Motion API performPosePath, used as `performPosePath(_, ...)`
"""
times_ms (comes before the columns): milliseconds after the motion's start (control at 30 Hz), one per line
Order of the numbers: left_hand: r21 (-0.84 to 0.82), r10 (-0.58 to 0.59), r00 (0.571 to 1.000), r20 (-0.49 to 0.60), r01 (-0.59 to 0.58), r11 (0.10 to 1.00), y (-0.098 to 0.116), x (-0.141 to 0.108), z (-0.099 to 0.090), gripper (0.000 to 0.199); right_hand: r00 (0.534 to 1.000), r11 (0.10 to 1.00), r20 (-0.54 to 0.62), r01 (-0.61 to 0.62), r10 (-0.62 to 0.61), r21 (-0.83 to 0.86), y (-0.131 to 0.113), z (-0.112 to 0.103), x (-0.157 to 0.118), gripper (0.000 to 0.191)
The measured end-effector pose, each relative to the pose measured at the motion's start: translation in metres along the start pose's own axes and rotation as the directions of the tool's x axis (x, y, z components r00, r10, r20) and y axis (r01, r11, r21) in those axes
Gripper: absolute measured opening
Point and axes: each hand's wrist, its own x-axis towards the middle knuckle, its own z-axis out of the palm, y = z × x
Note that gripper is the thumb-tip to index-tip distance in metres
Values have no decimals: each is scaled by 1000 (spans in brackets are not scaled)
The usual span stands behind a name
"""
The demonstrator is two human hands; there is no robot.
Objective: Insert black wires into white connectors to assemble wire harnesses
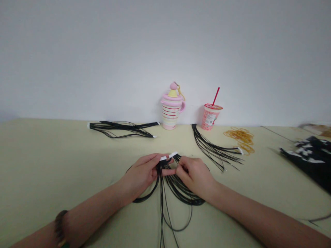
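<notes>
Beads ring the left wrist. The left hand and right hand curl almost shut, pinching black wires.

Place: a plain indoor work area for hand assembly
Surface: a pale table against a bare white wall
Signs: wire bundles, rubber bands, a drink cup

Thin black wire harness, two white connectors uppermost, strands sagging in loose loops
</notes>
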Motion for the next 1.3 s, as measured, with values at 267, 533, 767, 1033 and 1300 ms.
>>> performPosePath(267, 46, -16, 1000, 7, 15, 999, -3, 0, -4, 18, 999, 998, -31, 30, -28, 58, 0, 2, -1, 15)
performPosePath(533, 39, 35, 997, -62, -33, 999, -1, 3, -2, 16, 885, 240, 443, -465, 144, 852, 8, -23, 13, 8)
performPosePath(767, 387, 40, 998, 48, -55, 921, 17, 1, -14, 28, 868, 7, 495, -495, -25, 869, 10, -16, 8, 15)
performPosePath(1033, 187, -33, 999, -22, 36, 982, 27, -2, -9, 25, 984, 925, -106, 169, -141, 340, 4, 3, -4, 10)
performPosePath(1300, -45, -10, 993, -120, 4, 999, 8, -1, -8, 24, 845, 899, -348, 438, -405, 17, -2, -1, -16, 14)
